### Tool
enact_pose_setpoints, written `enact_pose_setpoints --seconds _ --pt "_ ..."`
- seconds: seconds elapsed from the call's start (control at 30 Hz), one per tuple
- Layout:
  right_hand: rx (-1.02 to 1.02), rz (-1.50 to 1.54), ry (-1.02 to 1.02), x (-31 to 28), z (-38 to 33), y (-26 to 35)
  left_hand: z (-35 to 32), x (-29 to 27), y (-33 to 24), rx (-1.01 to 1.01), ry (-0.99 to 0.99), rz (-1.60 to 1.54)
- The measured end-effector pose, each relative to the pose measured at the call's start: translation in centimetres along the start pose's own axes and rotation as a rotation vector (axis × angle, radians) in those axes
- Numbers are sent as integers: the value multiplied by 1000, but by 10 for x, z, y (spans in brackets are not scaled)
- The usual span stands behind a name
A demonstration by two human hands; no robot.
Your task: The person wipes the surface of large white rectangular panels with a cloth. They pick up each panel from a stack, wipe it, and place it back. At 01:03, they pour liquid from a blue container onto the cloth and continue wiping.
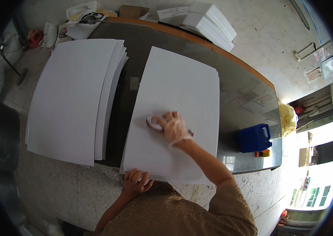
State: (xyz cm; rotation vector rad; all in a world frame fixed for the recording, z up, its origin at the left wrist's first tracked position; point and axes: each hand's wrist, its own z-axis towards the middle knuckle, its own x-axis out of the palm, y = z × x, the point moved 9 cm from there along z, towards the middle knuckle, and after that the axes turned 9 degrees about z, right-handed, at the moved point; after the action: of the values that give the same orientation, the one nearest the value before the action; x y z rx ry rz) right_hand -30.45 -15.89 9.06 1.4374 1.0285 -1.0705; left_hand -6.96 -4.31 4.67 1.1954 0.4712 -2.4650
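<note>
A stack of large white sheets (178, 86) lies in front of me on a dark glossy table (135, 39). My right hand (174, 129), in a thin clear plastic glove, is closed around a rounded, dark-rimmed object (154, 123) and presses it on the top sheet, a little below the middle. Motion blur and my fingers hide its exact kind. My left hand (135, 182) rests on the near left corner of this stack, its fingers apart over the edge and holding nothing. To the left lies a second stack of white sheets (68, 98), its layers slightly fanned.
A blue jerrycan (253, 138) stands at the table's right end, with a small yellow and red item (266, 153) beside it. White foam blocks (209, 25) and a cardboard box (133, 11) lie beyond the far edge. A yellow bag (288, 119) hangs past the right end.
</note>
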Motion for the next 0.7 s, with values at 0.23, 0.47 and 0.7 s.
enact_pose_setpoints --seconds 0.23,0.47,0.7 --pt "488 46 -254 -82 164 -174 2 1 -6 -12 9 -7" --pt "113 64 107 2 -102 5 -1 5 -4 12 -44 -10" --pt "-5 201 -92 9 -184 23 7 8 -1 80 -149 12"
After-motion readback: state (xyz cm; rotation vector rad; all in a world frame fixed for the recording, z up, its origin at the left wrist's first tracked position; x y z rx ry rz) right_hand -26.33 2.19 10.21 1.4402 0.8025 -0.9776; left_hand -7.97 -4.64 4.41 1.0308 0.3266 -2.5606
